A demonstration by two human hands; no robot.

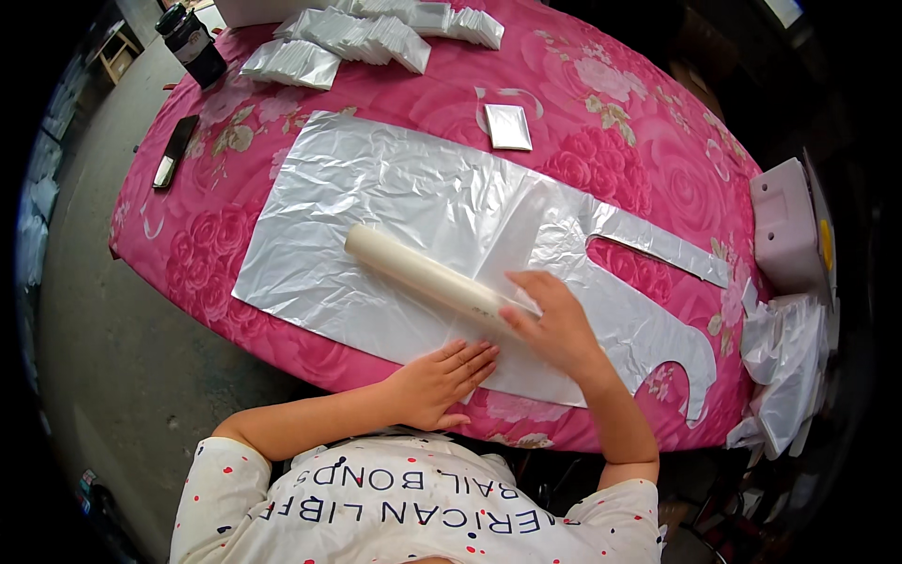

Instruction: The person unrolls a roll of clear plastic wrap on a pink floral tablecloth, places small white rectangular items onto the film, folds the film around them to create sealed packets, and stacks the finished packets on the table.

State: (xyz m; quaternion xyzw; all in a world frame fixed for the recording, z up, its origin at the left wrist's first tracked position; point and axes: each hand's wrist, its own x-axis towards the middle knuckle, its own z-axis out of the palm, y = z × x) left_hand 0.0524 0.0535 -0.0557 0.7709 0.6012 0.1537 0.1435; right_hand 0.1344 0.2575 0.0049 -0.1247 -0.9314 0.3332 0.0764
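A thin, shiny whitish plastic apron (pixel 348 179) is spread across the table, its cut-out straps pointing right. On it lies a cream-coloured tube (pixel 413 268), slanting from upper left to lower right. My right hand (pixel 559 324) is at the tube's lower right end, thumb and fingers curled about it; part of the grip is hidden. A sheer fold of film (pixel 515 230) rises beside that hand. My left hand (pixel 446 383) lies flat near the apron's front edge, fingers stretched out and holding nothing.
The table has a pink flowered cloth (pixel 620 141). Beyond the apron lies one small folded silvery packet (pixel 508 127); stacks of similar packets (pixel 362 38) sit at the back. A dark bottle (pixel 193 47) and phone (pixel 176 152) are at left, a pale box (pixel 789 221) and crumpled plastic (pixel 785 362) at right.
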